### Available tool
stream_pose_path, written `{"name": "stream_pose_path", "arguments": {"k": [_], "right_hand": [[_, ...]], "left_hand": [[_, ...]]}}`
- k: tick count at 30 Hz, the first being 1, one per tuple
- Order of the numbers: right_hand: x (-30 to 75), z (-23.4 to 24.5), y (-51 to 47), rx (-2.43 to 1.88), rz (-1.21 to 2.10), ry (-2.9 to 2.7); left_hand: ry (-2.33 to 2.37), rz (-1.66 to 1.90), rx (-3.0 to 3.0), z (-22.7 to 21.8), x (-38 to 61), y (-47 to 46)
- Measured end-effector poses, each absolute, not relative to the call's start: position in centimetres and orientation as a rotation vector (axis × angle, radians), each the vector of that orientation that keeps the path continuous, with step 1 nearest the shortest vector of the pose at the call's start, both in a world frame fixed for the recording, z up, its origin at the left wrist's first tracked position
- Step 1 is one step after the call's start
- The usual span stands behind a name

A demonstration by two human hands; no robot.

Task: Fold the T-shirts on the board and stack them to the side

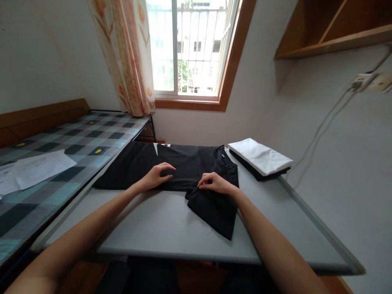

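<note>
A black T-shirt (190, 161) lies lengthwise across the white table (147, 224), its collar to the right and a small white print at its far edge. One sleeve (217, 212) sticks out toward me over the tabletop. My left hand (155, 176) is over the near edge of the shirt's body, thumb and fingers apart, with nothing between them. Where the sleeve joins the body, my right hand (216, 182) has its fingertips pinched together on the black cloth.
A folded white garment (260, 156) rests on a folded black one (260, 176) at the table's far right. To the left, papers (39, 169) lie on a bed with a checked cover (101, 141). A wooden shelf (333, 43) hangs upper right, above cables (321, 122) along the wall.
</note>
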State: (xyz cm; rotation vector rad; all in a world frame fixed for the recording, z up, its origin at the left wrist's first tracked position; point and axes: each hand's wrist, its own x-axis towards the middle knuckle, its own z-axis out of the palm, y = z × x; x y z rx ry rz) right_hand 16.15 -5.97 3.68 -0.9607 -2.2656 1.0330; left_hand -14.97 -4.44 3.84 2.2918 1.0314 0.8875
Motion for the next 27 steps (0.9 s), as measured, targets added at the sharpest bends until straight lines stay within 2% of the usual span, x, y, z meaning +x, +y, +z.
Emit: {"name": "stream_pose_path", "arguments": {"k": [3, 7, 13, 19, 27], "right_hand": [[16.4, 3.8, -5.9, -0.943, 0.970, -2.240], [17.9, 3.7, -4.9, -1.127, 0.728, -2.030], [20.6, 2.6, -3.2, -1.310, 0.635, -1.801], [21.2, 3.6, -3.7, -1.331, 0.793, -1.840], [22.3, 7.0, -5.9, -1.054, 1.223, -1.982]], "left_hand": [[0.787, 0.683, 2.318, 5.3, -11.4, -5.7], [0.499, 0.405, 2.410, 6.1, -8.4, -6.6], [0.404, 0.495, 2.289, 4.6, -6.6, -6.6], [0.645, 0.859, 1.932, 3.2, -5.9, -6.7], [0.797, 0.828, 1.578, 2.9, -6.3, -6.4]]}}
